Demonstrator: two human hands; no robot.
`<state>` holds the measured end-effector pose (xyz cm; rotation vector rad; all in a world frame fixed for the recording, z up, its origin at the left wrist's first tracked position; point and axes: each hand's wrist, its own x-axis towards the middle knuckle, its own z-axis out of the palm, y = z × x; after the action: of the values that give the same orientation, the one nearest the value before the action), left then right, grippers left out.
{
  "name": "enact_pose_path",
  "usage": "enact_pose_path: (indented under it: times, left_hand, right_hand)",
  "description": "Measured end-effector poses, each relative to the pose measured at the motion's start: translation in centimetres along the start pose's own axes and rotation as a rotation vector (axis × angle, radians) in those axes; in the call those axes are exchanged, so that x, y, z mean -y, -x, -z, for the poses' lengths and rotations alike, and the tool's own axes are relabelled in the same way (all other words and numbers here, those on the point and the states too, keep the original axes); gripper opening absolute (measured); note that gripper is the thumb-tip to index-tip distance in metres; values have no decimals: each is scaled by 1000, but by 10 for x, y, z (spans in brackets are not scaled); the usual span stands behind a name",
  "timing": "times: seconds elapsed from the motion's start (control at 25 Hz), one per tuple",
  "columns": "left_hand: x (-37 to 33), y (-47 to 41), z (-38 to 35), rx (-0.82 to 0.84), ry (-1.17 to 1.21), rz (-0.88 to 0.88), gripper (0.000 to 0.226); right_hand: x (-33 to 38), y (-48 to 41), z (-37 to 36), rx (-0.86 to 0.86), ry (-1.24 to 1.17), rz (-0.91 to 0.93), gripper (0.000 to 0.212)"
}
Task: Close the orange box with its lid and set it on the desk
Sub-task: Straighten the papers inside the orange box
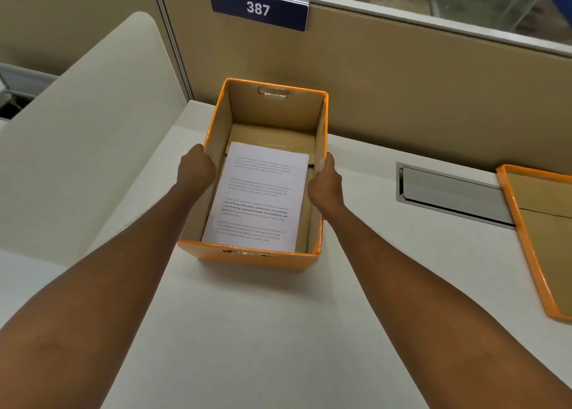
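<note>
- My left hand (196,168) is curled tight on the left wall of the orange box (247,258), with my fingers hooked over the rim.
- My right hand (325,181) holds the right wall of the box the same way. My thumb is up by the rim. I cannot see those fingers well.
- So both hands are holding the box, one on each side, about halfway along it.
- The box is open on top. It seems to sit on the white desk (263,331), right in front of me, but I cannot tell if it is lifted a tiny bit.
- Inside the box, a sheet of paper (258,196) with print on it lies flat on the bottom.
- The lid (540,241) is well to the right of the box. It lies upside down on the desk, so I see its brown inside.
- Between the box and the lid is a grey slot (452,195) in the desk.
- Behind the box is a tan wall with a blue sign (258,7) that says 387.
- I think the next job is to get the lid. I should let go with my right hand, flip the lid over, line up its corners with the box, and push down evenly.
- My left hand can keep the box from sliding.
</note>
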<state>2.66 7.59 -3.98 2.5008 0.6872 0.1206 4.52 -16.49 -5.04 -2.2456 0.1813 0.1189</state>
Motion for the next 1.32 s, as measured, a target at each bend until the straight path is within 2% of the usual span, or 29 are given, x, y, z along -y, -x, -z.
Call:
enact_pose_path:
  times: [0.28, 0.52, 0.8, 1.2, 1.24, 1.32]
  left_hand:
    - [-39, 118, 8, 26, 119, 22, 20]
    - [-67, 237, -29, 184, 130, 13, 24]
    - [-85, 314, -61, 213, 89, 41, 25]
    - [-87, 343, -76, 186, 44, 123, 28]
    - [-91, 346, -75, 146, 25, 119, 27]
    - [-105, 352, -74, -20, -47, 4, 26]
  right_hand:
    - [-41, 75, 76, -30, 7, -11, 66]
    - [-128, 162, 143, -69, 52, -109, 59]
    - [-189, 218, 183, -98, 26, -148, 57]
    - [-213, 230, 189, -21, -63, -149, 60]
    - [-214, 229, 190, -14, -80, -146, 57]
    - [-217, 227, 193, 1, -121, -158, 59]
